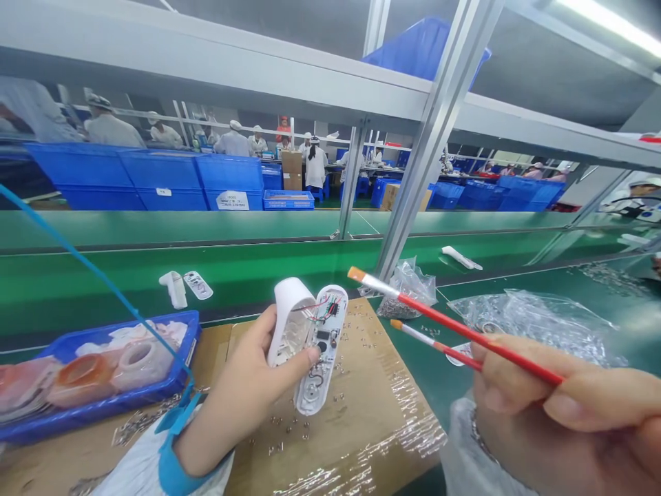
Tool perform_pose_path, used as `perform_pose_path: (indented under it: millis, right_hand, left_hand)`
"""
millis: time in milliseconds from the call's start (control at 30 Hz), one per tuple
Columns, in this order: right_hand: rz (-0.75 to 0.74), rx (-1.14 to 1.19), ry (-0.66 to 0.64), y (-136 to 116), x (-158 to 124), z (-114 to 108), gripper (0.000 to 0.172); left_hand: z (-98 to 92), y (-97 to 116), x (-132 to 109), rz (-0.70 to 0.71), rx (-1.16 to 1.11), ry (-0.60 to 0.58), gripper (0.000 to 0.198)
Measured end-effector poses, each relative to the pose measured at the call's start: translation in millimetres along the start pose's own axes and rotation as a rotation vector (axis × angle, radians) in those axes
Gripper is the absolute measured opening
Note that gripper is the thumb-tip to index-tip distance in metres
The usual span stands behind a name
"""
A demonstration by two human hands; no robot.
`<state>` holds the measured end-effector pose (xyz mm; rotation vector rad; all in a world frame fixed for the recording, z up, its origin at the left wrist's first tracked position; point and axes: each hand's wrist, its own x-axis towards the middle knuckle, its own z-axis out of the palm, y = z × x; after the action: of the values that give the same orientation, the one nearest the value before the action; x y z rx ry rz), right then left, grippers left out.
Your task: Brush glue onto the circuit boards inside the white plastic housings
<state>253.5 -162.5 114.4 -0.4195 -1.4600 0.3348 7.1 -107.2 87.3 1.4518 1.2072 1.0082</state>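
Note:
My left hand [253,386], wearing a blue wrist strap [180,448], grips an opened white device housing [292,324] over the cardboard. Its other half, a long rounded shell with a circuit board [326,344], lies alongside, joined by thin red, green and dark wires; my left thumb presses on its edge. In my right hand [562,413] are two brushes with red handles and orange-brown bristles. The upper brush [438,317] points toward the board without touching it; the lower brush [434,342] is partly covered by my fingers.
Small metal pieces lie scattered on the cardboard sheet [361,420]. A blue tray [193,337] with tape rolls stands left. Beyond it, another opened device [178,288] rests on the green conveyor belt [118,269]. Clear bags [410,286] of parts and a metal post [418,151] stand right.

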Motion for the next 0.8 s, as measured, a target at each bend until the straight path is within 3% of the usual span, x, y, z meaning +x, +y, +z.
perform_pose_path:
  millis: [333,800]
  right_hand:
    - [0.047,-0.028,-0.161,3.3,9.5,15.8,0.026]
    - [0.040,-0.127,-0.197,-4.0,12.9,-5.5,0.023]
  left_hand:
    - [1.2,-2.1,-1.5,-0.005,-0.029,0.001,0.055]
    - [3.7,-11.6,4.7,-0.019,-0.171,0.009,0.059]
